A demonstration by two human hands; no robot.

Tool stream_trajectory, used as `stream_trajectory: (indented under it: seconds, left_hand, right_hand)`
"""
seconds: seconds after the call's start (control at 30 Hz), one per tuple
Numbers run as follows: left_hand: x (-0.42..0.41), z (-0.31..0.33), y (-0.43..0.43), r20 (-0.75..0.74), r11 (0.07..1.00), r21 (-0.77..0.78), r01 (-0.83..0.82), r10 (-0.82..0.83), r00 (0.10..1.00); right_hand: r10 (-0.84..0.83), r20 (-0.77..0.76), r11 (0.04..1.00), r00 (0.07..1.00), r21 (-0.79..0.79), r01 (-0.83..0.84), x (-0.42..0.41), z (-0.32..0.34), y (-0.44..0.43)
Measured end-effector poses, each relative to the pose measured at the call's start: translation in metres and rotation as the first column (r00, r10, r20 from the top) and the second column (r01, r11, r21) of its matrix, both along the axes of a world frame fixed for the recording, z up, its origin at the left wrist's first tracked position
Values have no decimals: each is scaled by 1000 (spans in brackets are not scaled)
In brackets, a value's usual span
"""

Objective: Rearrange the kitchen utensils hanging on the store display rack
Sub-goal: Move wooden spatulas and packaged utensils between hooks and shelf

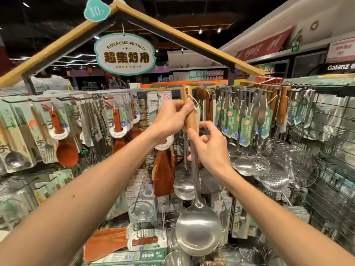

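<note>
left hand [171,118] grips the ladle [198,229] by its wooden handle, right hand [209,148] pinches the shaft; its bowl may swing and knock the hanging spoons [244,164] loose.

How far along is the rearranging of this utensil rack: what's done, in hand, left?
Done: steel skimmers hang in rows at right. In hand: the left hand grips the ladle by its wooden handle, and the right hand holds its steel shaft. Left: hanging that ladle; whether it is hooked cannot be told.
</note>
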State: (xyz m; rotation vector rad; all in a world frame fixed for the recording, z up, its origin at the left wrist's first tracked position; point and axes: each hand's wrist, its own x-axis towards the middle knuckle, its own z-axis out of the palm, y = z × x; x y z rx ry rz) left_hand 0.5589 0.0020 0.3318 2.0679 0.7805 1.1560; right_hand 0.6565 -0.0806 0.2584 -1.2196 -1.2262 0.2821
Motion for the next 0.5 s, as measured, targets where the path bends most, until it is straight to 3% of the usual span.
stream_trajectory:
  seconds: [0.13,0.3,0.5]
  left_hand:
    - [4,1,0,-24,999,27,-18,19,1000]
    - [5,-5,-4,-51,975,152,-161,170,984]
    - [7,2,-2,-25,974,149,-170,175,984]
  right_hand:
    - [13,10,999,1000,-34,-12,3,0,1]
    - [56,11,998,998,-42,-56,0,-5,-2]
    - [43,55,999,998,-33,-41,4,2,10]
